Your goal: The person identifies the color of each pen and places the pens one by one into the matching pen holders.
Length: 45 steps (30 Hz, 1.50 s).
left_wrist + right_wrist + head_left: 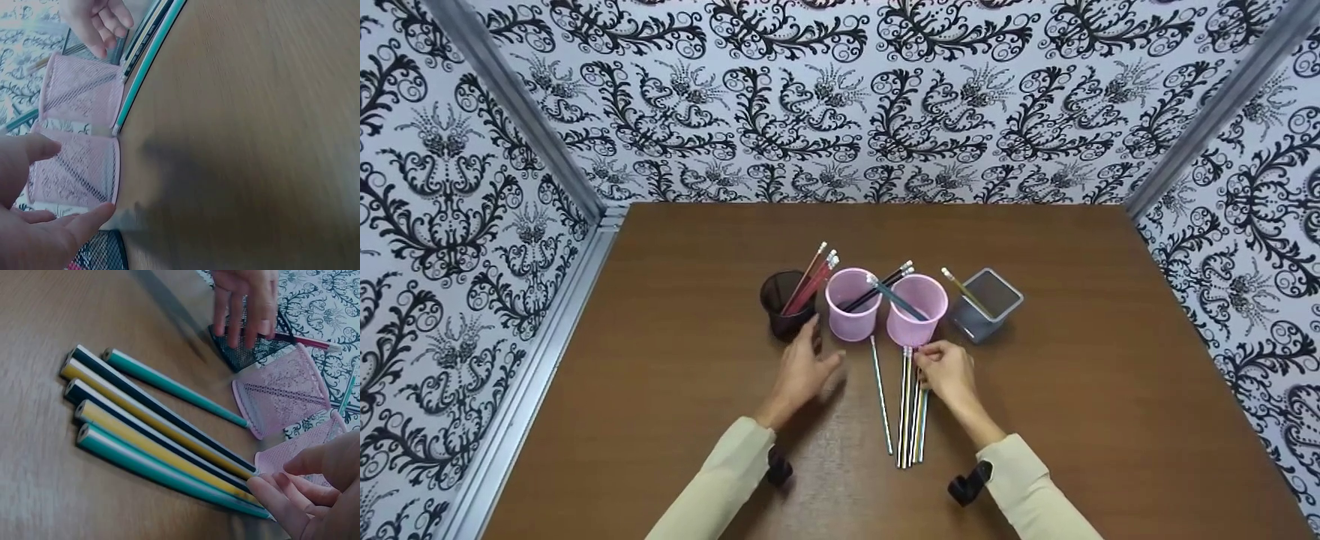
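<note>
My left hand (801, 369) hovers in front of the black mesh cup (787, 300) and the left pink mesh cup (852, 306), thumb and fingers spread, holding nothing. The right hand (949, 373) is at the eraser ends of several striped pencils (169, 427) in black, yellow and green, lying side by side on the table. Its fingers are bent, with the index fingertip right at a pencil end and the thumb apart from it. A single green-and-white pencil (881, 397) lies to the left of this group. The right pink mesh cup (917, 309) stands just beyond the pencil ends.
Red pencils (811, 285) lean in the black cup. Dark pencils (877, 289) slant out of the left pink cup, a teal pencil (896, 298) out of the right one. At right, a square grey mesh holder (988, 304) has a yellow pencil (964, 289). Patterned walls (840, 105) surround the table.
</note>
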Each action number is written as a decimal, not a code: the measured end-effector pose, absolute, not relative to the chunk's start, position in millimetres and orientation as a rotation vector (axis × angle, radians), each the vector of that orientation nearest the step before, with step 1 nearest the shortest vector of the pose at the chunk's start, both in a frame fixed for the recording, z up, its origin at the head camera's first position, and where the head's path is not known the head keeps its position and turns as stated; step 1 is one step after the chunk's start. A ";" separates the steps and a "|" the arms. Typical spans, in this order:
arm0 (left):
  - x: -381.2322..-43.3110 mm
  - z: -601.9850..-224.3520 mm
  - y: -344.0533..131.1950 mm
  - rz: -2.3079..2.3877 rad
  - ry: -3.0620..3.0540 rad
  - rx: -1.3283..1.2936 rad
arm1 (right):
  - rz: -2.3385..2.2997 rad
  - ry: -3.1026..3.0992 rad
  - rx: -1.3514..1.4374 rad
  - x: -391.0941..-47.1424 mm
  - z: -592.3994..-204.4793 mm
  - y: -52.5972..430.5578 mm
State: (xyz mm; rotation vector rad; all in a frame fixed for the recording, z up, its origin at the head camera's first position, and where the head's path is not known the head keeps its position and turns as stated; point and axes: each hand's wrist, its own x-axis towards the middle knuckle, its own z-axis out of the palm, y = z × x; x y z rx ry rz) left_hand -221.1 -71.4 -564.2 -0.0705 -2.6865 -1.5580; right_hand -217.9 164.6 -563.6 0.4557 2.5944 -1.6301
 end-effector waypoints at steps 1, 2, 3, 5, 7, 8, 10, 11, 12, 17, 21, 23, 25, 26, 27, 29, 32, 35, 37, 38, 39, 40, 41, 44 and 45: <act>-222.2 -563.6 -69.2 -1.547 -2.693 -0.080 | -1.607 2.602 0.456 -217.5 -564.2 164.9; -223.4 -563.0 -67.1 -1.535 -2.701 -0.085 | -1.587 2.609 0.459 -217.0 -564.5 165.3; -224.5 -563.0 -65.2 -1.521 -2.709 -0.088 | -1.570 2.613 0.462 -216.7 -564.7 165.5; -226.5 -563.5 -61.6 -1.521 -2.717 -0.088 | -1.538 2.621 0.468 -216.1 -564.3 166.2; -228.3 -564.5 -59.0 -1.534 -2.713 -0.096 | -1.530 2.610 0.488 -216.6 -563.5 166.4; -229.4 -565.2 -57.9 -1.539 -2.704 -0.107 | -1.527 2.602 0.500 -217.1 -562.9 166.4; -232.1 -566.5 -55.1 -1.555 -2.683 -0.124 | -1.513 2.595 0.519 -217.9 -562.0 166.7; -233.8 -567.3 -53.6 -1.561 -2.664 -0.136 | -1.501 2.596 0.528 -218.2 -561.5 166.7; -235.7 -568.2 -52.0 -1.569 -2.640 -0.152 | -1.489 2.597 0.536 -218.8 -561.5 166.6; -246.4 -571.3 -43.0 -1.644 -2.533 -0.164 | -1.459 2.597 0.530 -221.6 -562.1 165.1; -252.9 -572.5 -37.2 -1.696 -2.492 -0.120 | -1.466 2.582 0.515 -223.9 -564.1 163.5; -255.1 -572.8 -34.8 -1.712 -2.489 -0.076 | -1.467 2.567 0.519 -224.9 -564.9 162.9; -257.5 -573.9 -32.3 -1.719 -2.479 -0.027 | -1.469 2.552 0.524 -225.5 -565.8 162.4; -258.7 -574.4 -30.9 -1.722 -2.470 -0.004 | -1.475 2.546 0.527 -225.6 -566.0 162.2; -259.6 -574.9 -29.6 -1.731 -2.458 0.016 | -1.476 2.542 0.536 -225.8 -566.4 161.9; -262.0 -576.5 -26.9 -1.743 -2.416 0.036 | -1.484 2.536 0.543 -225.6 -567.2 161.3; -265.0 -578.4 -23.2 -1.752 -2.360 0.036 | -1.499 2.543 0.532 -224.7 -569.2 160.2; -267.9 -581.3 -20.5 -1.739 -2.327 0.030 | -1.506 2.553 0.527 -223.9 -571.4 159.1; -269.2 -583.3 -19.2 -1.727 -2.322 0.049 | -1.509 2.558 0.519 -223.5 -572.8 158.8; -269.8 -584.4 -18.8 -1.724 -2.321 0.060 | -1.514 2.556 0.519 -223.5 -573.2 158.8; -270.4 -585.7 -18.3 -1.724 -2.317 0.069 | -1.515 2.557 0.520 -223.7 -573.6 158.9; -271.1 -586.8 -18.0 -1.729 -2.312 0.076 | -1.514 2.553 0.522 -223.7 -573.7 159.0; -271.8 -587.9 -17.6 -1.729 -2.311 0.077 | -1.513 2.551 0.521 -223.9 -573.7 159.2; -273.8 -590.4 -16.3 -1.733 -2.300 0.056 | -1.504 2.554 0.531 -224.1 -572.4 159.9; -274.3 -591.0 -15.8 -1.737 -2.292 0.047 | -1.497 2.554 0.540 -224.4 -572.0 160.2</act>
